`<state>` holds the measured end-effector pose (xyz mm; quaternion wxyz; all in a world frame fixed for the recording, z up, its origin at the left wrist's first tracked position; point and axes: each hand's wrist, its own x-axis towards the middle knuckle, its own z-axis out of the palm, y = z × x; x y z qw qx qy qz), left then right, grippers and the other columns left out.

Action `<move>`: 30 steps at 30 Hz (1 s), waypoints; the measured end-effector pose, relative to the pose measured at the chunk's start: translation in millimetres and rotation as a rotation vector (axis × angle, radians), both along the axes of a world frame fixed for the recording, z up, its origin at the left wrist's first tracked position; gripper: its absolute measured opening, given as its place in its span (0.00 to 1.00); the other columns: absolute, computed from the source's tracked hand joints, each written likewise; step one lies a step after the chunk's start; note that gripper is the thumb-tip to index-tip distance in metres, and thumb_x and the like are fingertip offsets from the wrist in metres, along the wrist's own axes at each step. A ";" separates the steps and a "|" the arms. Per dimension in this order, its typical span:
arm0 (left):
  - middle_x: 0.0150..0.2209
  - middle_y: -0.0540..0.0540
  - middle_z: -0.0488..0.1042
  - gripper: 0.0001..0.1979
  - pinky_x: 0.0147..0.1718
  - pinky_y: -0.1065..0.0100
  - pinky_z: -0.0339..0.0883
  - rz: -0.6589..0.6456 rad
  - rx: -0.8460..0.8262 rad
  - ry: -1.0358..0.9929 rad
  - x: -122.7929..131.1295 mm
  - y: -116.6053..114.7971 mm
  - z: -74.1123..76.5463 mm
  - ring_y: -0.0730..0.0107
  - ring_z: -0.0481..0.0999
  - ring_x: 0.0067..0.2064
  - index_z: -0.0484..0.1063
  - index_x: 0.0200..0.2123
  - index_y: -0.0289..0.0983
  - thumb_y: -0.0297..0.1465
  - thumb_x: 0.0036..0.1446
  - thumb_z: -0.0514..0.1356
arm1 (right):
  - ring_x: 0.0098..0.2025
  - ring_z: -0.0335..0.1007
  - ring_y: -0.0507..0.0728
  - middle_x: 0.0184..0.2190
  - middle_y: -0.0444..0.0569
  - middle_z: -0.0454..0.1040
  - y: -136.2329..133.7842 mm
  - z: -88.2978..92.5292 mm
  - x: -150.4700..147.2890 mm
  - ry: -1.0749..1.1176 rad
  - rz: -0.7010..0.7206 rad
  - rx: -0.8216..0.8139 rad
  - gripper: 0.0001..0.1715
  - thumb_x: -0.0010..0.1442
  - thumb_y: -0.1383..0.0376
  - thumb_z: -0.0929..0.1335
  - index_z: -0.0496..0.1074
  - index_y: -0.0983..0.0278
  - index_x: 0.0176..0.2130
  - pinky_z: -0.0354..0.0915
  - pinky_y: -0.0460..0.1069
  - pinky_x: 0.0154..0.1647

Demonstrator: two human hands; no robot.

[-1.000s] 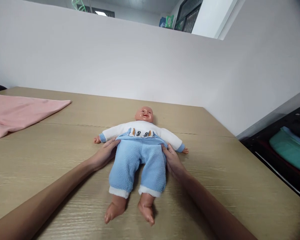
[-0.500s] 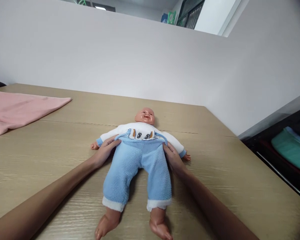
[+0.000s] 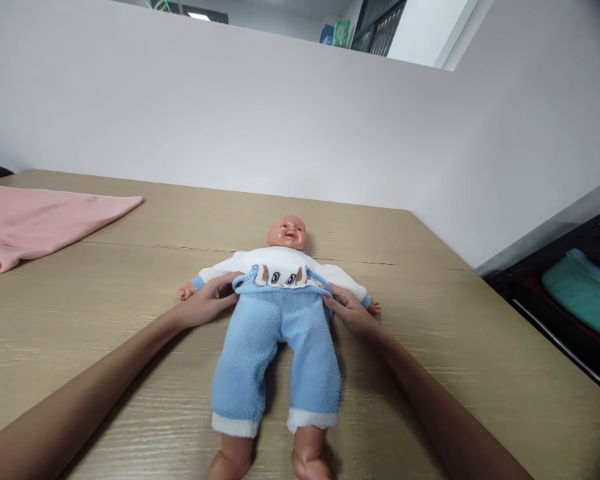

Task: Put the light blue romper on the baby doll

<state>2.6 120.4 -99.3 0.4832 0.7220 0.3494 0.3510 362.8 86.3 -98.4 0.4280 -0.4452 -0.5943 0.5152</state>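
Note:
A baby doll [image 3: 287, 233] lies on its back in the middle of the wooden table [image 3: 430, 320], head away from me. It wears a white top [image 3: 280, 261] and fluffy light-blue trousers [image 3: 279, 347] with white cuffs. My left hand [image 3: 207, 302] is closed on the trousers' waistband at the doll's left-hand side as I see it. My right hand [image 3: 347, 308] is closed on the waistband at the other side. The doll's bare feet run off the bottom edge of the view.
A pink cloth [image 3: 35, 220] lies on the table at the far left. A white partition wall [image 3: 230, 113] stands right behind the table. At the right, past the table's edge, a dark shelf [image 3: 555, 300] holds a folded teal cloth [image 3: 585, 293].
Both hands have drawn the trousers' waistband up the doll's body, and the doll's legs have spread slightly and slid toward me. The view has shifted a little.

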 end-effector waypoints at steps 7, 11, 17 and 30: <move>0.34 0.46 0.81 0.07 0.51 0.58 0.68 0.102 -0.256 -0.244 13.5 -5.8 0.3 0.50 0.76 0.46 0.78 0.30 0.40 0.36 0.56 0.64 | 0.56 0.78 0.70 0.46 0.52 0.85 -0.9 -3.0 -12.3 0.197 -0.121 -0.008 0.21 0.56 0.52 0.66 0.79 0.58 0.43 0.69 0.65 0.64; 0.35 0.44 0.77 0.09 0.45 0.58 0.68 0.019 -0.401 -0.494 17.8 -12.5 1.4 0.55 0.74 0.41 0.74 0.32 0.39 0.38 0.52 0.65 | 0.53 0.77 0.68 0.48 0.50 0.82 -11.7 -1.1 -15.2 0.192 -0.169 0.028 0.18 0.58 0.53 0.68 0.75 0.56 0.46 0.70 0.62 0.61; 0.35 0.50 0.72 0.15 0.36 0.68 0.61 0.165 -0.270 -0.522 16.1 -13.8 -3.5 0.68 0.67 0.35 0.74 0.41 0.42 0.46 0.65 0.69 | 0.44 0.72 0.62 0.38 0.46 0.76 -17.1 17.5 -30.2 0.038 -0.315 0.175 0.18 0.65 0.46 0.72 0.73 0.55 0.42 0.71 0.54 0.49; 0.37 0.49 0.71 0.14 0.42 0.66 0.64 0.364 -0.070 -0.494 21.3 -17.9 -0.8 0.64 0.70 0.41 0.75 0.39 0.41 0.45 0.66 0.69 | 0.54 0.75 0.64 0.50 0.53 0.80 62.8 81.0 -80.6 -0.323 -0.207 0.526 0.06 0.69 0.60 0.69 0.76 0.57 0.45 0.70 0.61 0.60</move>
